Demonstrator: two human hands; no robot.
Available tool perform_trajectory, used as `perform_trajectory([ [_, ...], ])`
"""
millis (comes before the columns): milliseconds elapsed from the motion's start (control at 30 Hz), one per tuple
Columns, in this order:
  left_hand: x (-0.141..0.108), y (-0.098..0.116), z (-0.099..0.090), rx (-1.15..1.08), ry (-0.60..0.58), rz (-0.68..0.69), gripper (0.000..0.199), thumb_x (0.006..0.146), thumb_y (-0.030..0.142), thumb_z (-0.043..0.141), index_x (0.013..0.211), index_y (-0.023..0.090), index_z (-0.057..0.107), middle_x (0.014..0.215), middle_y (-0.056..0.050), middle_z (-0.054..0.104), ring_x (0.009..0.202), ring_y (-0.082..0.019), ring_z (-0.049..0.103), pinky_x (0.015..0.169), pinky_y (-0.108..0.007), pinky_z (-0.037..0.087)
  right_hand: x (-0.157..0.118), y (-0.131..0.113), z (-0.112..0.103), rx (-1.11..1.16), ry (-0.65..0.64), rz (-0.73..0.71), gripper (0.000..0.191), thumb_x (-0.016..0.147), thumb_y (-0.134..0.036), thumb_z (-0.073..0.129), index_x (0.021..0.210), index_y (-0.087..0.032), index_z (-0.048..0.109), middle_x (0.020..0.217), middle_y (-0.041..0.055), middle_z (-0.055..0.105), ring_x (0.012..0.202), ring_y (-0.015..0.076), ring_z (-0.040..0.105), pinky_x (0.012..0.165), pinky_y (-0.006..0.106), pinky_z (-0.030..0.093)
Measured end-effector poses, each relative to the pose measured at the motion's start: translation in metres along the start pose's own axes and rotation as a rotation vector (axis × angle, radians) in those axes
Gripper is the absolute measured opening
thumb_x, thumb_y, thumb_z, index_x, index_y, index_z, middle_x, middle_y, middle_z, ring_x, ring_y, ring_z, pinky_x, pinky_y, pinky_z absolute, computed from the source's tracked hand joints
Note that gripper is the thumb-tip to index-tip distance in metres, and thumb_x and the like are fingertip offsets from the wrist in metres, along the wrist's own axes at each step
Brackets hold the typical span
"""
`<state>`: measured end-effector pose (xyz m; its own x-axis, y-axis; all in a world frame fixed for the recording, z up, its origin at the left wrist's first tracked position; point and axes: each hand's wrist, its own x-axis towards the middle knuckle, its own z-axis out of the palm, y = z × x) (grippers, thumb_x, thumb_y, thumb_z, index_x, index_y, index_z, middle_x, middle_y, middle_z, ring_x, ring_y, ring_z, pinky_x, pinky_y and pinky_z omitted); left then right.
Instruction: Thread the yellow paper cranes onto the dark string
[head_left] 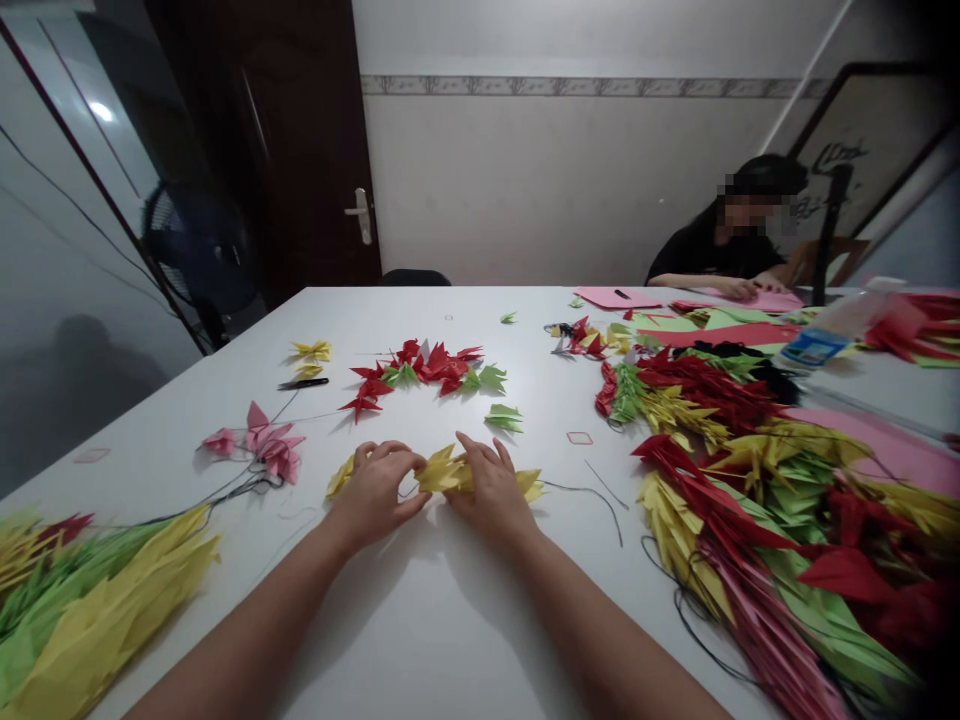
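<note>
Yellow folded paper pieces point(439, 470) lie in a row on a dark string point(585, 488) near the middle of the white table. My left hand point(375, 492) closes its thumb and fingers round the left part of this row. Over the right part rests my right hand point(491, 488), its fingers curved round the yellow paper and its thumb underneath. The string runs out to the right of my right hand. Beyond my hands sit red and green folded pieces point(431, 365) in an arc and a small green piece point(504, 417).
Pink folded paper point(274, 447), black-handled snips point(304, 383) and a yellow-green pile point(112, 610) lie left. Bundles of coloured folded paper point(787, 500) crowd the right, with a plastic bottle point(817, 340) behind. A person point(739, 235) sits at the far right, hands on pink paper.
</note>
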<state>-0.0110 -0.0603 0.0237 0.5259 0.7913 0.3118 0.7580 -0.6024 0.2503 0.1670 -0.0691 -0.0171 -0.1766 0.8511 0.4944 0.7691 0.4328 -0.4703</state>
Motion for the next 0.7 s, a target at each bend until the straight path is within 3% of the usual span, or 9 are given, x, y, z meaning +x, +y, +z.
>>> perform_trajectory([
  [100, 0.000, 0.003, 0.002, -0.006, -0.007, -0.019, 0.018, 0.071, 0.024, 0.054, 0.088, 0.021, 0.052, 0.093, -0.002, 0.063, 0.099, -0.020, 0.050, 0.085, -0.038, 0.023, 0.001, -0.003, -0.001, -0.016, 0.009, 0.080, 0.051, 0.064, -0.014, 0.054, 0.115, -0.014, 0.046, 0.086, 0.0054, 0.064, 0.097, 0.0218, 0.053, 0.103, 0.048, 0.019],
  [200, 0.002, 0.007, 0.004, 0.018, -0.006, -0.011, 0.016, 0.068, 0.016, 0.051, 0.083, 0.021, 0.050, 0.091, -0.002, 0.062, 0.100, -0.020, 0.049, 0.084, -0.039, 0.024, 0.001, -0.004, -0.002, -0.064, -0.009, 0.089, 0.027, 0.064, -0.010, 0.052, 0.088, -0.020, 0.059, 0.083, 0.0030, 0.064, 0.101, 0.0215, 0.050, 0.103, 0.047, 0.016],
  [300, 0.004, 0.012, 0.006, 0.038, -0.009, 0.014, 0.014, 0.070, 0.014, 0.047, 0.082, 0.020, 0.050, 0.088, -0.002, 0.062, 0.099, -0.020, 0.049, 0.085, -0.039, 0.024, 0.000, -0.004, -0.002, -0.114, -0.073, 0.051, 0.013, 0.069, -0.011, 0.052, 0.068, -0.021, 0.060, 0.080, 0.0018, 0.064, 0.102, 0.0213, 0.049, 0.102, 0.047, 0.014],
  [467, 0.004, 0.018, 0.017, 0.072, 0.001, 0.012, 0.028, 0.074, 0.013, 0.044, 0.101, 0.018, 0.049, 0.101, -0.007, 0.062, 0.105, -0.022, 0.048, 0.090, -0.042, 0.025, 0.000, -0.001, -0.001, -0.121, -0.072, 0.038, 0.014, 0.074, -0.014, 0.052, 0.069, -0.022, 0.063, 0.079, 0.0010, 0.063, 0.095, 0.0183, 0.050, 0.102, 0.046, 0.014],
  [600, 0.004, 0.016, 0.035, 0.049, 0.025, 0.045, 0.045, 0.075, 0.032, 0.051, 0.116, 0.015, 0.042, 0.112, -0.012, 0.058, 0.104, -0.025, 0.050, 0.089, -0.043, 0.033, 0.001, 0.001, -0.001, -0.083, -0.075, 0.070, 0.016, 0.072, -0.012, 0.052, 0.066, -0.022, 0.063, 0.080, 0.0008, 0.064, 0.093, 0.0185, 0.051, 0.100, 0.047, 0.018],
  [700, 0.005, 0.010, 0.046, 0.024, 0.026, 0.061, 0.048, 0.079, 0.038, 0.046, 0.120, 0.014, 0.039, 0.112, -0.013, 0.057, 0.100, -0.024, 0.053, 0.085, -0.039, 0.041, 0.002, 0.003, -0.001, -0.054, -0.065, 0.086, 0.015, 0.070, -0.012, 0.053, 0.065, -0.023, 0.062, 0.080, 0.0006, 0.065, 0.093, 0.0193, 0.051, 0.099, 0.048, 0.019],
])
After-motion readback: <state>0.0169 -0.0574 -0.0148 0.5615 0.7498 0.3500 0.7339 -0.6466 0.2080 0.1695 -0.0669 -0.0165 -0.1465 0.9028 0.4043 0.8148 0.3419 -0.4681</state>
